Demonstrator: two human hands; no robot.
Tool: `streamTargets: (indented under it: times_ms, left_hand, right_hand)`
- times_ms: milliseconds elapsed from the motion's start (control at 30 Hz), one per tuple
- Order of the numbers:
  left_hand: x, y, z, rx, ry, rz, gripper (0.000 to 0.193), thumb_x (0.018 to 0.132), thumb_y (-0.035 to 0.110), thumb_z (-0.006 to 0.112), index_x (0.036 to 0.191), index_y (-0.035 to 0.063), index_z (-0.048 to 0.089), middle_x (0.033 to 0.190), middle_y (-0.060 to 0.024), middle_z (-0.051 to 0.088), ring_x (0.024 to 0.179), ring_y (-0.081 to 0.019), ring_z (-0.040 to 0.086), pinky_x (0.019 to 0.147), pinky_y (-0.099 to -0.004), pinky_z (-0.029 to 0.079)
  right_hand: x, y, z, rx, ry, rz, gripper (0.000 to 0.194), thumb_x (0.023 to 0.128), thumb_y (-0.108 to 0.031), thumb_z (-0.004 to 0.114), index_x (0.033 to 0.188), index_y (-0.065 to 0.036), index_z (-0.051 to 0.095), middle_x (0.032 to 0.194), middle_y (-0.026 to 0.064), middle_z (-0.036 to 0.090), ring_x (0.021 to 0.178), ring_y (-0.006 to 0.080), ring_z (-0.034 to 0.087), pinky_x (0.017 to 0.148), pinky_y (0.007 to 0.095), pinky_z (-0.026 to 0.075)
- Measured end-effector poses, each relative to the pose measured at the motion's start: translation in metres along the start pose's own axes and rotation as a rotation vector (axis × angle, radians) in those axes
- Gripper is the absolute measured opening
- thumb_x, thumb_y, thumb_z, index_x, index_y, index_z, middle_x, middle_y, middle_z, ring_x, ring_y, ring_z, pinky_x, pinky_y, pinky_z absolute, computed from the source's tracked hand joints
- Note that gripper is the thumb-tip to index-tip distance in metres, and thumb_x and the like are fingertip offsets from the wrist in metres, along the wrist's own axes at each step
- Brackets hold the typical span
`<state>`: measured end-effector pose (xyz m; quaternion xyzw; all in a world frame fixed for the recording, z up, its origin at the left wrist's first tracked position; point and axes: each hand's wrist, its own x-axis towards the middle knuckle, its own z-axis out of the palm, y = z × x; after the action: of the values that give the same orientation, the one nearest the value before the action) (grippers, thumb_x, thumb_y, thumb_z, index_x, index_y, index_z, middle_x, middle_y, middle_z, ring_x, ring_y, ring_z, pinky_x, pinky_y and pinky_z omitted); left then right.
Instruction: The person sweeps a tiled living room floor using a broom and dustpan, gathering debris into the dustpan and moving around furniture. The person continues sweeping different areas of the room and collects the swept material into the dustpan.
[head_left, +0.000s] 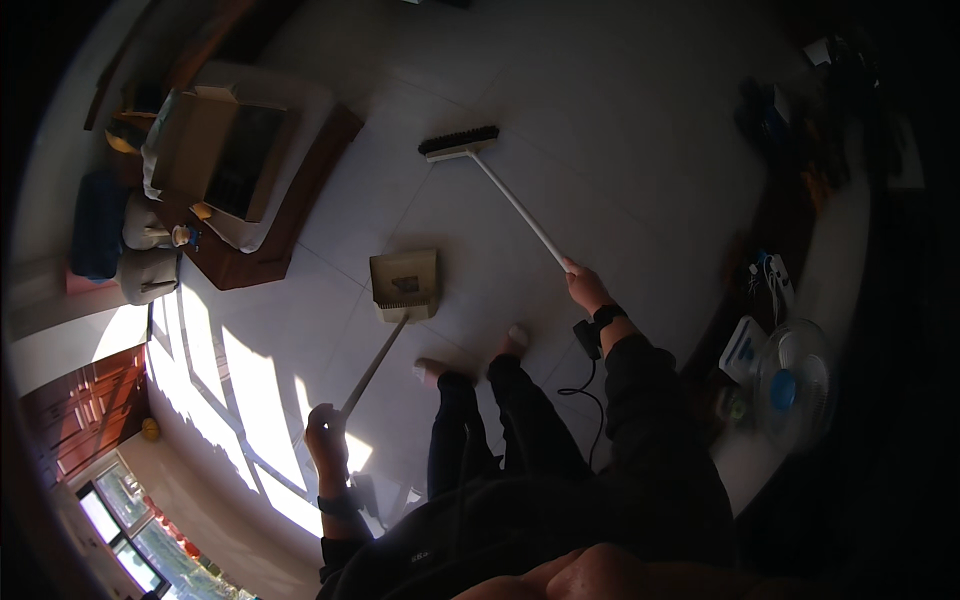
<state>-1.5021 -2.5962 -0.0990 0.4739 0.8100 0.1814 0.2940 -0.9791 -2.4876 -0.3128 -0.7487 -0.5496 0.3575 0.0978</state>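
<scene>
My right hand (587, 286) is closed around the upper end of a white broom handle. The broom (517, 204) reaches away from me, and its head with dark bristles rests on the tiled floor (592, 180). In my left hand (327, 437) is the handle of a long-handled dustpan. The beige pan (386, 264) lies on the floor ahead of my feet, with a toothed edge near its handle. A small patch shows in the pan, but I cannot tell what it is. Broom head and dustpan are well apart.
A brown wooden table (259, 266) on the left bears an open cardboard box (191, 150). Stools (150, 275) stand beside it. On the right are an electric fan (783, 390) and a power strip (781, 279) with white cables. A black cable (598, 409) hangs by my right arm.
</scene>
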Motion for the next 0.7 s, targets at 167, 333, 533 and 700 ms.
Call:
streamTargets:
  times_ms: [167,333,533,700]
  left_hand:
    - [0.013,0.016,-0.001,-0.004,-0.032,0.051,0.020,0.084,0.012,0.058,0.094,-0.0044,0.061,0.091,-0.0183,0.065,0.083,-0.0322,0.063,0.074,-0.0362,0.050]
    - [0.015,0.030,0.009,0.029,-0.034,0.118,0.018,0.084,0.011,0.057,0.093,-0.0039,0.061,0.088,-0.0173,0.066,0.079,-0.0326,0.064,0.071,-0.0363,0.051]
    - [0.033,0.038,0.010,0.034,-0.063,0.131,0.017,0.085,0.011,0.057,0.094,-0.0027,0.060,0.088,-0.0169,0.065,0.080,-0.0321,0.064,0.072,-0.0374,0.051]
    - [0.036,0.040,0.021,0.074,-0.093,0.172,0.017,0.085,0.012,0.056,0.094,-0.0018,0.060,0.092,-0.0146,0.063,0.083,-0.0285,0.061,0.075,-0.0357,0.048]
  right_hand:
    - [-0.179,0.080,-0.036,-0.007,-0.295,0.369,0.045,0.097,-0.020,0.037,0.142,-0.017,0.035,0.081,0.0151,0.061,0.058,0.0235,0.053,0.053,0.0402,0.044]
    - [-0.305,0.109,-0.087,0.109,-0.248,0.409,0.042,0.096,-0.024,0.045,0.135,-0.010,0.045,0.073,0.0095,0.058,0.063,0.0178,0.051,0.057,0.0368,0.043]
    - [-0.262,0.085,-0.110,0.164,-0.133,0.413,0.039,0.096,-0.023,0.044,0.133,-0.008,0.047,0.091,0.0121,0.064,0.076,0.0209,0.060,0.066,0.0333,0.046]
    - [-0.097,0.074,-0.084,0.146,0.009,0.301,0.041,0.097,-0.022,0.041,0.137,-0.012,0.042,0.097,0.0174,0.064,0.075,0.0265,0.062,0.066,0.0380,0.049]
